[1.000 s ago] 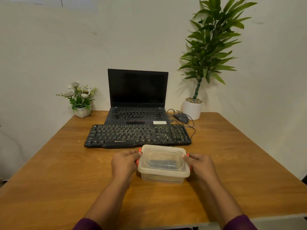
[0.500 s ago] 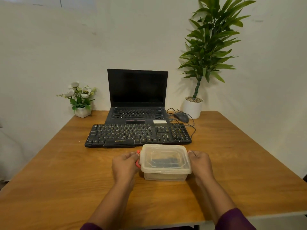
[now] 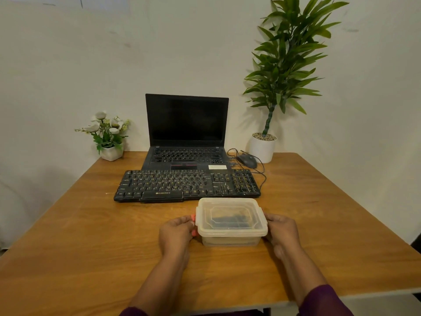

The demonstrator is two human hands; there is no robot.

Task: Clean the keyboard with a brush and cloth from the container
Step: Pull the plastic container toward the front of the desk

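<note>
Through the clouded lid of the clear rectangular plastic container (image 3: 231, 221) I see only a dark blur inside. My left hand (image 3: 175, 233) and right hand (image 3: 282, 231) clasp its short ends, fingers curled on the orange clips, and it has slid nearer the black full-size keyboard (image 3: 186, 185) than a second ago. Bare wooden table (image 3: 68, 247) lies open either side of the container.

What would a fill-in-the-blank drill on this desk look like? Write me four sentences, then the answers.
1. The lid of the clear plastic container is ____.
2. The left hand and right hand touch the container's two ____.
3. The black external keyboard lies directly in front of the black ____.
4. The grey mouse sits beside the white pot of the tall ____.

Answers: on; ends; laptop; plant
</note>
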